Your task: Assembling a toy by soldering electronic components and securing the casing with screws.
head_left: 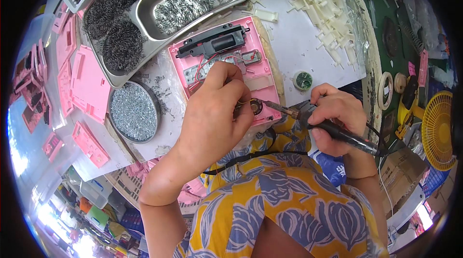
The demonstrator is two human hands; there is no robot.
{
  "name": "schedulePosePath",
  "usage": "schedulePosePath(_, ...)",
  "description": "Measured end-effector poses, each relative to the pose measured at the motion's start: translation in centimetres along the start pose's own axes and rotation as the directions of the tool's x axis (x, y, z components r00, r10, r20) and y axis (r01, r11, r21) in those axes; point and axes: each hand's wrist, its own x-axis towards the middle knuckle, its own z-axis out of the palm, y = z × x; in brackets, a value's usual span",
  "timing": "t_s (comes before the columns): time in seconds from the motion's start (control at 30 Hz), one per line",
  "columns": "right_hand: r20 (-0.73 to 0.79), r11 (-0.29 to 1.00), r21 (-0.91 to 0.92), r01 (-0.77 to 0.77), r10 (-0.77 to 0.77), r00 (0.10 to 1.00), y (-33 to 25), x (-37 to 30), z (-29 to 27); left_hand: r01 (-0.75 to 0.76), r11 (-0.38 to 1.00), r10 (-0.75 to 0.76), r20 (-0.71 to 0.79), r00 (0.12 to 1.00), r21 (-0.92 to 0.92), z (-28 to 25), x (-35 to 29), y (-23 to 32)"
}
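Note:
My right hand [341, 116] is wrapped round the black handle of a soldering iron [343, 135]. Its tip points left, close to a small round part [256, 107] in the lower corner of an open pink plastic casing [271, 95]. Over the casing, my left hand [216, 104] is closed in a pinch at a thin wire [247, 101] beside the round part; its fingers partly hide the wire. A black mechanism [222, 42] lies across the casing's far side. Red wires [206, 60] run near a grey metal part under my left hand.
Dark springs [120, 48] and shiny springs [188, 11] fill metal trays at far left. A round dish of screws [134, 111] stands below them, beside pink casing parts [89, 84]. White plastic pieces [328, 14] lie far right, a small green-filled tub [303, 80] nearer, a yellow fan [438, 130] rightmost.

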Motion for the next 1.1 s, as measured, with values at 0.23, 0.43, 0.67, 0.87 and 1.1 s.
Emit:
schedulePosePath(0.23, 0.023, 1.0, 0.0, -0.012, 0.012, 1.0, 0.1, 0.2, 0.2, -0.001, 1.0, 0.001, 0.03, 1.0, 0.0, -0.2, 0.0, -0.1)
schedulePosePath(0.43, 0.041, 1.0, -0.017, -0.005, 0.005, 0.999, 0.3, 0.3, 0.4, -0.012, 1.0, 0.011, 0.015, 1.0, 0.023, 0.1, 0.0, -0.1)
schedulePosePath(0.67, 0.026, 1.0, -0.01, -0.014, 0.014, 1.0, 0.1, 0.3, 0.2, -0.036, 0.997, 0.035, 0.013, 0.999, 0.071, 0.1, 0.0, 0.0)
schedulePosePath(0.87, -0.066, 0.999, 0.031, -0.031, 0.033, 0.997, 0.0, -0.2, -0.4, -0.021, 0.997, 0.021, 0.011, 1.0, 0.074, 0.2, -0.1, 0.2)
schedulePosePath(1.1, -0.103, 0.998, 0.047, -0.046, 0.051, 0.993, -0.1, -0.4, -0.8, -0.032, 0.996, 0.029, 0.039, 0.999, 0.083, 0.0, 0.0, 0.3)
